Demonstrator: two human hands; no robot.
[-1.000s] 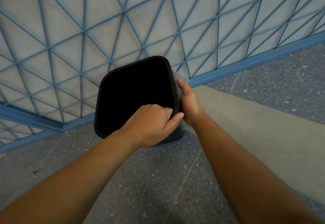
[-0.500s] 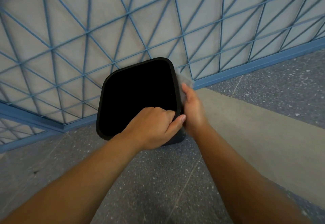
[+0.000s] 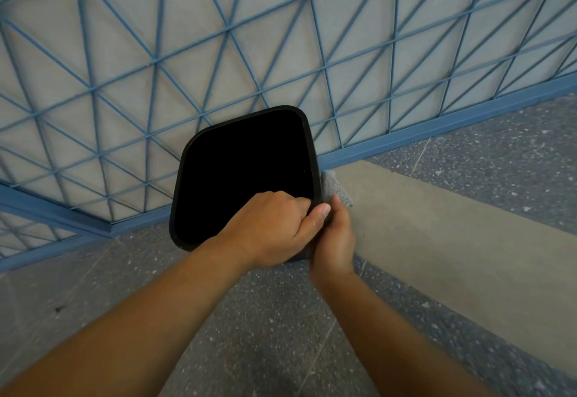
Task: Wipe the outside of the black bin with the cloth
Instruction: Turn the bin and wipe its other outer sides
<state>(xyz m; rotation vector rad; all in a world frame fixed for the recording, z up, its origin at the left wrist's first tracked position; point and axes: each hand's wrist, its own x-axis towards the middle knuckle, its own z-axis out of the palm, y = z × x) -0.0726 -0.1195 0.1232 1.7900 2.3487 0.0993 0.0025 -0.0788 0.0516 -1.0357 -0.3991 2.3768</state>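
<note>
Standing upright (mouth up), black bin (image 3: 199,159) gripped

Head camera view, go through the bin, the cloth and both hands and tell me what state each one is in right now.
black bin: upright on the floor, no lid, inside too dark to see.
cloth: pressed against the bin's right outer wall.
left hand: grips the bin's near rim.
right hand: holds the cloth to the bin.

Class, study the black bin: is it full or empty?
Cannot tell. The black bin has no lid, but its inside shows only solid darkness. The left hand grips its near rim.
</note>
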